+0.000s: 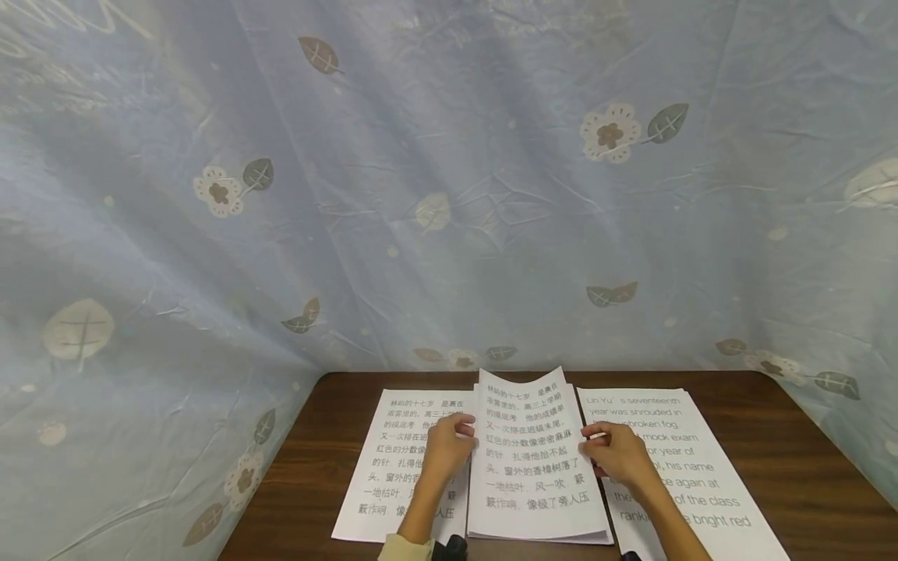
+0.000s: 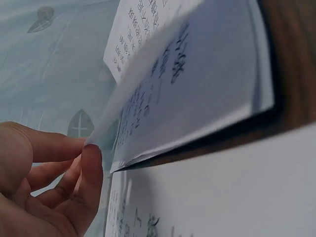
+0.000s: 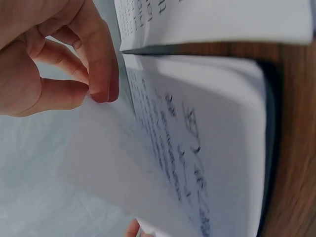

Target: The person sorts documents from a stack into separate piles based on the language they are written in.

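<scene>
A printed sheet of paper [image 1: 522, 452] with Chinese text is raised over the middle paper stack [image 3: 232, 113], its far edge bowed up. My left hand [image 1: 450, 444] pinches the sheet's left edge between thumb and fingers, as the left wrist view shows up close. On the opposite side, my right hand [image 1: 619, 452] pinches the right edge of the same sheet [image 3: 108, 153]. Below it, the stack carries more printed text and has several layers at its near edge. The sheet's blank back faces the right wrist camera.
Left of the middle stack lies paper with Chinese text [image 1: 382, 467], partly under my left forearm. To the right is paper with English text [image 1: 708, 475], partly covered by my right arm. All rest on a dark wooden table [image 1: 295, 460]. A patterned pale blue curtain [image 1: 449, 195] hangs behind.
</scene>
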Demonstrator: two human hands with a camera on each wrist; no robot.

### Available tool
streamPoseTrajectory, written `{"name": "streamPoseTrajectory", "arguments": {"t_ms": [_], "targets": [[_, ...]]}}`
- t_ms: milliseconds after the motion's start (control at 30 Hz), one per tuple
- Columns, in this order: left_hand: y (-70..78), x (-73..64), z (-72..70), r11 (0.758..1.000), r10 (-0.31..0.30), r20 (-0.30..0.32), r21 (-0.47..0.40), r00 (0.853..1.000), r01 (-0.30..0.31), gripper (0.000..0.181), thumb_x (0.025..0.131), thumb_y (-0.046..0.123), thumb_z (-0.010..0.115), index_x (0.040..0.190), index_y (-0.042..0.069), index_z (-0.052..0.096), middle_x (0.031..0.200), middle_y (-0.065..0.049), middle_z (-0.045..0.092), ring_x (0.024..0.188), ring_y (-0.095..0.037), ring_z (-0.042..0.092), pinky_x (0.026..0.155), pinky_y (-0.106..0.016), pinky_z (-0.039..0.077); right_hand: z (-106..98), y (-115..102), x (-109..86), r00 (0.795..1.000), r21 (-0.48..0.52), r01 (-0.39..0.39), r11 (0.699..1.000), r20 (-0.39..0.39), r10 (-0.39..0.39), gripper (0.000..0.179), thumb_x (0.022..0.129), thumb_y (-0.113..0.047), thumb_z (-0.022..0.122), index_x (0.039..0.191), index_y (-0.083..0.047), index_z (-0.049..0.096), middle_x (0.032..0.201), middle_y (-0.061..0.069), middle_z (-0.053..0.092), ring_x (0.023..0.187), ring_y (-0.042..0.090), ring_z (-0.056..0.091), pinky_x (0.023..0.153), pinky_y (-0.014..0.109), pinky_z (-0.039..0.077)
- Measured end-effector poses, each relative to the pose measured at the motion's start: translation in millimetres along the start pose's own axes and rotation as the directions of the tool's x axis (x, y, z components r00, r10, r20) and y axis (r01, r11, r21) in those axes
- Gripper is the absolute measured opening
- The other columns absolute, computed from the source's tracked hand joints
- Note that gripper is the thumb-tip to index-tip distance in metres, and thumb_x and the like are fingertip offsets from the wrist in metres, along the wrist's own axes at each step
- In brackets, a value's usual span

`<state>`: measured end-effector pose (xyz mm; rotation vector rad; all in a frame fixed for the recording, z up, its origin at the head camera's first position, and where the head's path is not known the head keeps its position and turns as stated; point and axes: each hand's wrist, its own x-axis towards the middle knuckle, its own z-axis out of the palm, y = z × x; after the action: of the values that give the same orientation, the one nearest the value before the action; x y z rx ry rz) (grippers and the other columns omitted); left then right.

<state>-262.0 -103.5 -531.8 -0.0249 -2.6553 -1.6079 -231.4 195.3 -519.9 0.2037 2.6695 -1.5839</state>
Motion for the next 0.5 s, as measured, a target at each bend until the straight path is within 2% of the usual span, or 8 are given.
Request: {"name": "streamPoseTrajectory", "arguments": {"t_ms": [200, 367, 500], "targets": [[-5.8, -0.5, -14.4, 1.0, 0.004, -0.006, -0.011, 1.0, -0.004, 0.039, 0.091, -0.001, 0.073, 0.13, -0.001, 0.072, 0.102, -0.012, 0.073, 0.074, -0.016, 0.07, 0.059, -0.024, 0.061, 8, -9, -1.5, 1.0, 0.079, -0.015, 0.997, 0.026, 0.013, 0.033, 0.096, -0.007, 0.072, 0.126, 0.005, 0.069, 0.101, 0.014, 0.076, 0.079, 0.019, 0.073, 0.069, 0.035, 0.067], [-13.9, 0.7, -29.4, 1.0, -0.012, -0.016, -0.014, 1.0, 0.012, 0.038, 0.092, 0.001, 0.073, 0.13, 0.0, 0.073, 0.104, -0.011, 0.073, 0.076, -0.015, 0.07, 0.061, -0.023, 0.061, 18, -16, -2.2, 0.999, 0.11, -0.017, 0.994, 0.042, 0.013, 0.035, 0.097, -0.007, 0.072, 0.129, 0.006, 0.068, 0.102, 0.015, 0.076, 0.08, 0.02, 0.074, 0.072, 0.038, 0.067], [-21.6, 1.2, -42.8, 1.0, 0.001, -0.025, -0.011, 1.0, -0.001, 0.038, 0.092, 0.001, 0.072, 0.131, 0.0, 0.072, 0.106, -0.013, 0.074, 0.077, -0.015, 0.071, 0.061, -0.024, 0.062, 31, -21, -2.6, 0.999, 0.132, -0.018, 0.991, 0.045, 0.012, 0.035, 0.096, -0.007, 0.072, 0.129, 0.006, 0.069, 0.102, 0.015, 0.076, 0.08, 0.02, 0.074, 0.071, 0.038, 0.067]]}}
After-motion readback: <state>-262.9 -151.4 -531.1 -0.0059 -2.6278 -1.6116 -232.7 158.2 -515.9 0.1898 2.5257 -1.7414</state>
